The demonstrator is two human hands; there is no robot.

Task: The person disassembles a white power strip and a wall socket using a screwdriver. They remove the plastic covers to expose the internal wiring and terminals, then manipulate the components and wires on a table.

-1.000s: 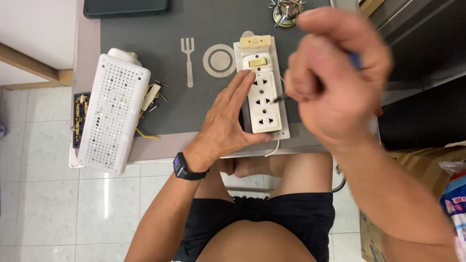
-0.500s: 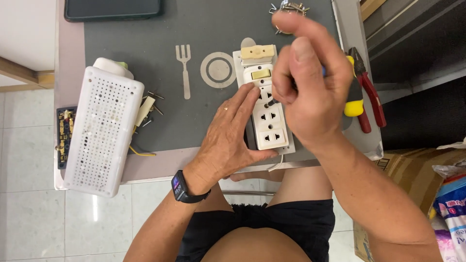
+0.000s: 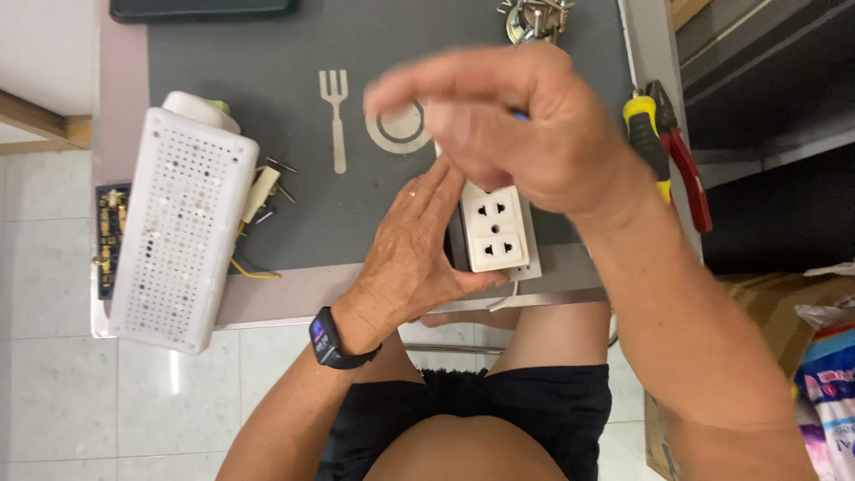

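Here the left hand's fingers (image 3: 427, 200) lie flat and spread along the left edge of a white socket strip (image 3: 494, 227), thumb tucked under its near end, so the left hand (image 3: 405, 263) presses it against the table (image 3: 267, 294) rather than closing around it. The strip lies near the table's front edge, over the person's lap, with two socket pairs showing; its far part is hidden. The right hand (image 3: 517, 134) hovers above that far part, blurred, fingers curled closed around something small with a blue tip (image 3: 519, 114); what it is cannot be told.

A grey mat (image 3: 267, 71) with a fork and plate drawn on it covers the table. On the left lies a white perforated case (image 3: 183, 227), with a few screws (image 3: 280, 178) and a yellow wire (image 3: 249, 267) just beside it and a circuit board (image 3: 111, 236) at its outer side. Pliers (image 3: 668, 147) with yellow and red handles lie at the right edge. A cluster of metal bits (image 3: 534, 18) sits at the far edge. A dark watch (image 3: 331, 340) is on the left wrist.
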